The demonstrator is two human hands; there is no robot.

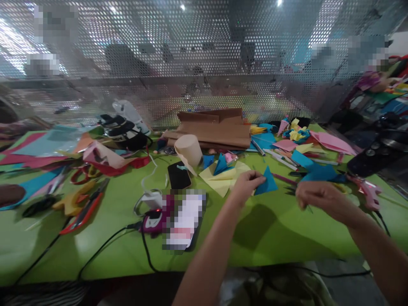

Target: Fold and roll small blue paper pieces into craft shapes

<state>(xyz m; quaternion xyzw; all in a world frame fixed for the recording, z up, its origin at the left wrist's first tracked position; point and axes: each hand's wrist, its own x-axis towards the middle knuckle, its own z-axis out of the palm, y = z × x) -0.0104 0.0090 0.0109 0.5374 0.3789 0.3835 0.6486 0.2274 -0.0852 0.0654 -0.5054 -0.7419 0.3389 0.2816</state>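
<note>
At 8 o'clock from the blue paper triangle (267, 183), toward the near edge of the green table (287, 242), lies a phone (188, 219) with a lit, blurred screen, just beside a purple power strip (153, 224). At 3 o'clock from the triangle is the right hand (318, 197), fingers curled; whether it grips anything, I cannot tell. The left hand (246, 186) pinches the triangle between thumb and fingers, at the triangle's 9 o'clock side. Well out at 3 o'clock, beyond the right hand, rests a pink glue gun (369, 193).

A little farther, at 9 o'clock, yellow paper (219, 180) carries 1 folded blue piece (220, 165). At 10 o'clock stands a cream roll (193, 149); behind it, brown paper (210, 134). Farthest, at 12 o'clock, rises a perforated screen (204, 63).
</note>
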